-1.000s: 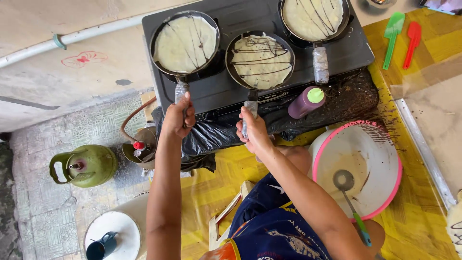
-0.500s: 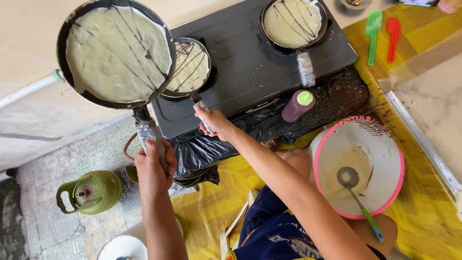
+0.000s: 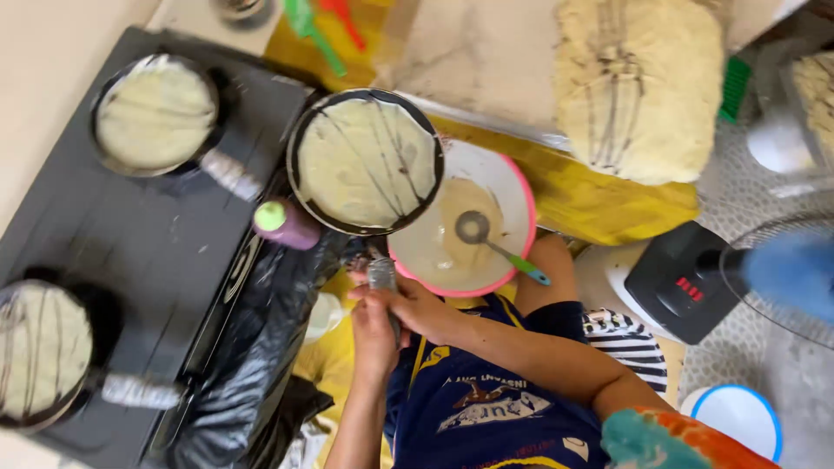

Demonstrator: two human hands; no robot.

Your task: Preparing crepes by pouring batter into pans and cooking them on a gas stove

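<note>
A black frying pan (image 3: 365,161) holding a thin pale crepe with dark streaks is lifted off the stove and hangs partly over a pink-rimmed batter bowl (image 3: 518,187). Both my hands grip its wrapped handle (image 3: 380,274): my left hand (image 3: 373,334) lower on it, my right hand (image 3: 419,308) beside it from the right. A green-handled ladle (image 3: 486,239) rests in the bowl's batter. A tall stack of finished crepes (image 3: 638,87) lies at the upper right.
The black stove (image 3: 148,252) at left carries two more pans with crepes (image 3: 156,113) (image 3: 39,347). A purple bottle with a green cap (image 3: 282,224) and a black plastic bag (image 3: 261,347) sit by it. A fan (image 3: 782,269) on a black base (image 3: 686,282) stands right; a white plate (image 3: 738,417) lies below it.
The lifted pan has travelled from over the stove's left side to above the batter bowl. My right hand left the other pan's handle and joined my left on this one.
</note>
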